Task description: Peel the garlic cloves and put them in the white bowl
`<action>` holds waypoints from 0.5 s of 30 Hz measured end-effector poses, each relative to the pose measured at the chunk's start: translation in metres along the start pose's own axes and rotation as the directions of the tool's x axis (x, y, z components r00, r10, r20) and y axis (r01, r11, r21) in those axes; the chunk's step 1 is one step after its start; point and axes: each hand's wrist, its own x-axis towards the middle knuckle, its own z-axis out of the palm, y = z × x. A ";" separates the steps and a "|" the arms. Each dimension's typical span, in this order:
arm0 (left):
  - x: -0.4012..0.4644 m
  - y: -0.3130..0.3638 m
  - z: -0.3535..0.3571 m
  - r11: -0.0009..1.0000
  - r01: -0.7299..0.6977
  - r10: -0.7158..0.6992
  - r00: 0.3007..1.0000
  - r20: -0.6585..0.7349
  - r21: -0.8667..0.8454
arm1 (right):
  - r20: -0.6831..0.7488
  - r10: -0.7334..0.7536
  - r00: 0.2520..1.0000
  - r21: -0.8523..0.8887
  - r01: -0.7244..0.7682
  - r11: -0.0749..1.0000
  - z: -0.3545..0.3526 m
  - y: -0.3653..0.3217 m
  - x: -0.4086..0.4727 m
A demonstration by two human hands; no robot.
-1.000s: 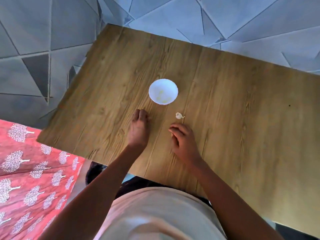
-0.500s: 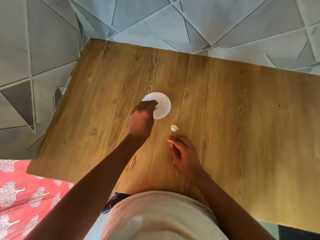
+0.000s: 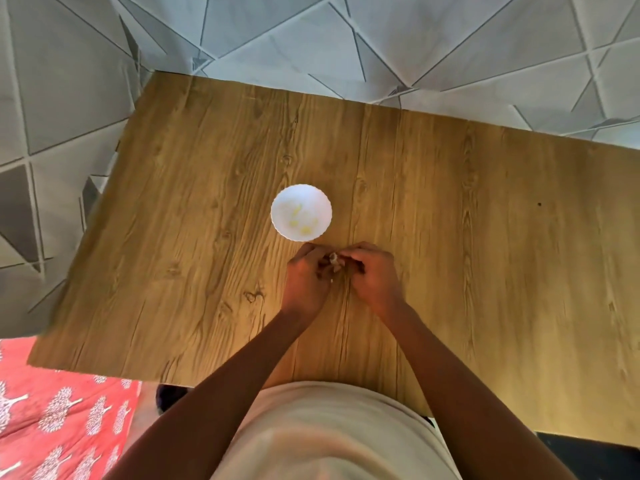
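Observation:
A small white bowl [image 3: 300, 199] with a scalloped rim stands near the middle of the wooden table [image 3: 450, 237]; pale yellowish peeled garlic pieces [image 3: 300, 223] lie inside it. Just in front of the bowl my left hand [image 3: 306, 277] and my right hand [image 3: 372, 273] meet. Between their fingertips they pinch a small pale garlic clove [image 3: 334, 259], mostly hidden by the fingers. A tiny white scrap [image 3: 331, 280] shows below the hands.
The table's far edge meets a grey wall of triangular panels [image 3: 311, 39]. A red cloth with white tree prints [image 3: 62, 410] lies beyond the table's near left corner. My light-coloured shirt [image 3: 329, 434] fills the lower middle.
My left hand has come back from the bowl to the right hand. The clove that lay loose on the table is now held between both hands. The camera view has shifted.

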 end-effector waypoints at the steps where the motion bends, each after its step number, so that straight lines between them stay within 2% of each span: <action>1: -0.001 -0.002 -0.002 1.000 -0.011 0.011 1.000 -0.003 0.001 | -0.005 -0.006 1.000 -0.002 0.006 1.000 0.001 0.000 -0.003; 6: -0.014 -0.021 -0.007 0.998 -0.055 0.055 0.998 0.002 0.008 | -0.033 -0.009 0.999 -0.023 0.009 1.000 0.010 -0.009 -0.018; 12: -0.013 -0.031 -0.021 0.990 -0.093 0.094 0.995 0.011 -0.107 | -0.074 0.167 0.983 0.131 -0.156 0.979 0.019 -0.019 -0.031; 15: -0.007 -0.030 -0.021 0.990 -0.068 0.068 0.998 -0.004 -0.125 | -0.124 0.224 0.967 0.166 -0.202 0.965 0.024 -0.023 -0.032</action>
